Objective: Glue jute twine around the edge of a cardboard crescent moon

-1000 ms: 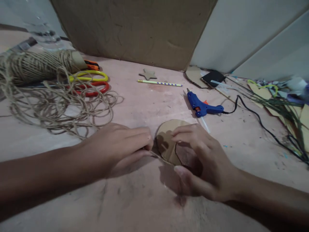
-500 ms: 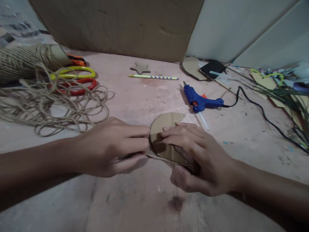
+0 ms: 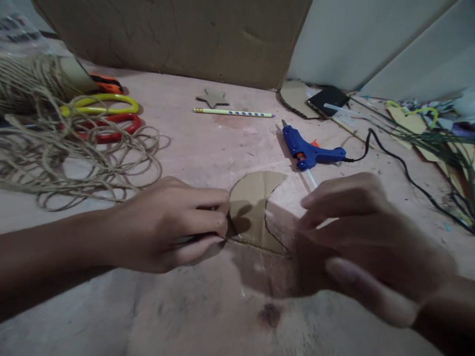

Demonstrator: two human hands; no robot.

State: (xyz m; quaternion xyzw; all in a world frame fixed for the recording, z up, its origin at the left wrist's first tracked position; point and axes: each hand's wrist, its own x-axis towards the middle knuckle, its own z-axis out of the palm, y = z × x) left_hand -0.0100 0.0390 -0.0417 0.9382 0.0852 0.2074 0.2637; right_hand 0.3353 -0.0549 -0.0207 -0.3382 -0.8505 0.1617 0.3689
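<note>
One bottle [image 3: 18,30], contents unclear; left hand [image 3: 181,227] pinches twine [image 3: 256,246] edging cardboard crescent [image 3: 252,195]

- A single camera, worn on the person's head, looks from above and behind the left hand [image 3: 189,225] and the right hand [image 3: 363,242].
- It faces forward and down, seeing the tabletop [image 3: 178,311] at a slant on the near side of the hands, and reaching a cardboard panel [image 3: 178,39] and a pale wall [image 3: 371,44] beyond them.
- It is near enough that the hands fill much of the lower half, their forearms cut off by the frame.
- The cardboard crescent [image 3: 252,212] between the hands lies just below and right of the centre.
- The field is broad, taking in the whole glue gun [image 3: 309,151] beyond the right hand, but cropping the twine spool [image 3: 33,81] beyond the left.
</note>
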